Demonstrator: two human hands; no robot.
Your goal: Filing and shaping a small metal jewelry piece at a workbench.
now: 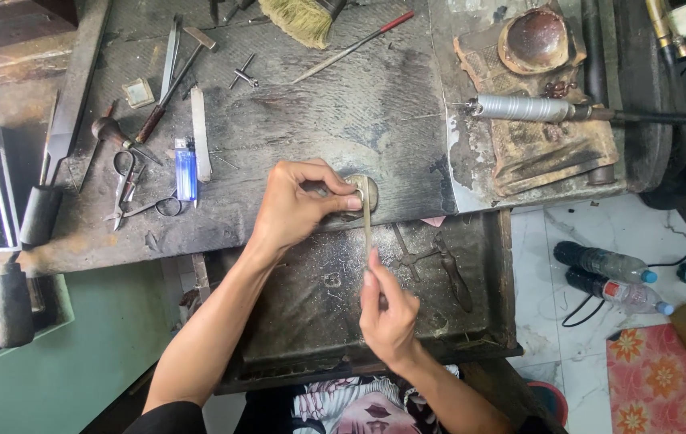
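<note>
The left hand [299, 205] rests at the front edge of the dark, scarred wooden counter [319, 112], its fingers [335, 189] curled and pinching a small round dull-metal piece [353, 193] against the worn spot on that edge. The right hand [387, 309] sits lower, over the open dark metal drawer [311, 305] under the counter, with its fingers pressed together around the near end of a thin, flat pale-metal file [366, 217]. The file stands almost straight up in the view and its far end lies across the round piece, touching it – just beside the left thumb.

Left of the hands, on the counter, lie a translucent blue plastic lighter [185, 169], a pair of small steel scissors [130, 193] just beside it, and a narrow flat steel strip [200, 133]. Farther back are a small hammer with a dark wooden handle [174, 80], a straw-coloured bristle brush [299, 18] at the top edge, and a slim needle file with a red tip [355, 44]

To the right – well apart from the hands – a silver ribbed rotary handpiece on a black cable [524, 108] lies on a rusty-brown block, near a round domed rust-coloured metal bowl [534, 40]. On the white tiled floor at right lie two clear plastic bottles with blue caps [608, 277], beside a red mat with a flower pattern [664, 386]
</note>
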